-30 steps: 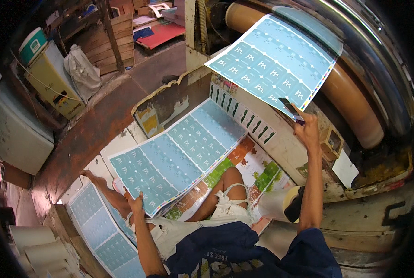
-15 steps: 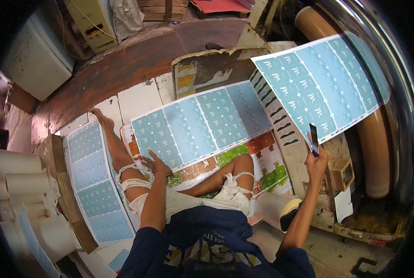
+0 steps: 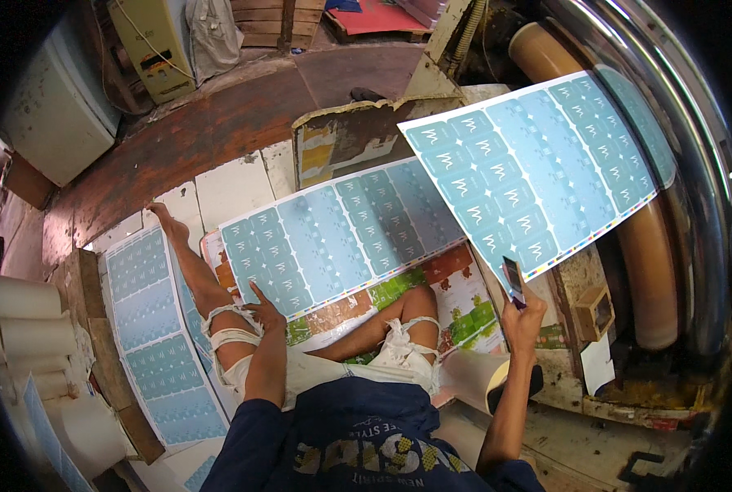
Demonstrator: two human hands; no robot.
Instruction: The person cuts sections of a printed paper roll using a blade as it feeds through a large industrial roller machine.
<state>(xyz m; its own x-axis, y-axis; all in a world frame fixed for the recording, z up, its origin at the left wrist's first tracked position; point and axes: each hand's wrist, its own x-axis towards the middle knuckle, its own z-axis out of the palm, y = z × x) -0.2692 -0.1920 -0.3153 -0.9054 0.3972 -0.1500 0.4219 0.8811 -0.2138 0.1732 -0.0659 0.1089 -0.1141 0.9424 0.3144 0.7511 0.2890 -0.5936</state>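
My right hand (image 3: 523, 318) is closed around a knife with a flat dark blade (image 3: 512, 275), which points up at the near corner of a printed teal and light-blue sheet (image 3: 538, 176). That sheet slopes down from the shiny metal roller (image 3: 684, 164) at the right. A similar printed sheet (image 3: 325, 238) lies in front of my lap, partly covered by the sloping one at its right end. My left hand (image 3: 263, 312) rests by my left knee at this sheet's near left edge, its fingers apart and holding nothing.
More printed sheets (image 3: 149, 328) lie left of my leg, beside a wooden plank (image 3: 104, 336) and white rolls (image 3: 42, 344). Colourful printed sheeting (image 3: 333, 316) is under my legs. A brown roller (image 3: 649, 279) and a small wooden box (image 3: 594, 313) are at the right.
The sloping sheet now reaches farther left over the lying sheet. My right hand has moved left and slightly down with the knife. The whole view has shifted a little.
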